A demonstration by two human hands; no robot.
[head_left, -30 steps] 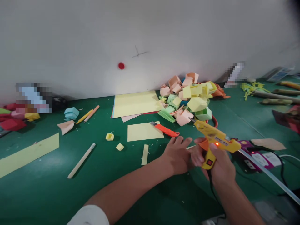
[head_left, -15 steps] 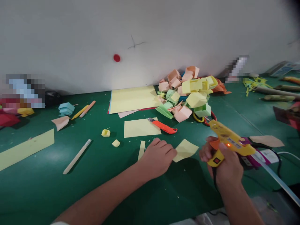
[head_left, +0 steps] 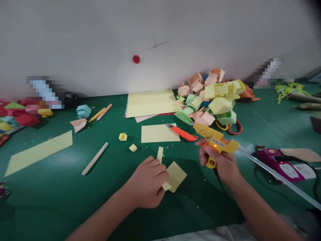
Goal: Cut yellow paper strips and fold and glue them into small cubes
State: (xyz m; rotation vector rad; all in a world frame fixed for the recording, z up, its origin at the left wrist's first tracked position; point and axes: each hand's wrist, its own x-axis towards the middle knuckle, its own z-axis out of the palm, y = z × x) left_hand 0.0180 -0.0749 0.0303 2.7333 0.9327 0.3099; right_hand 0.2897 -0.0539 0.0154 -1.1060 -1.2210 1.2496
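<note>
My left hand (head_left: 147,182) pinches a small yellow paper square (head_left: 175,175) just above the green table, fingers closed on its left edge. My right hand (head_left: 220,162) grips the handle of a yellow hot glue gun (head_left: 215,139), its orange light on and its nozzle pointing up-left toward an orange utility knife (head_left: 182,132). A clear glue stick (head_left: 278,177) juts from the gun's back toward the lower right. The two hands are apart, the glue gun to the right of the paper.
A heap of folded pink, yellow and green paper pieces (head_left: 213,97) lies by the wall. Yellow sheets (head_left: 150,103), a smaller sheet (head_left: 156,134), a narrow strip (head_left: 159,154), two tiny cubes (head_left: 122,136), a rolled stick (head_left: 94,158), scissors (head_left: 232,127) and a purple device (head_left: 281,162) lie around.
My left hand drew away from the right, taking the yellow square left and toward me. My right hand brought the glue gun left, near the orange knife.
</note>
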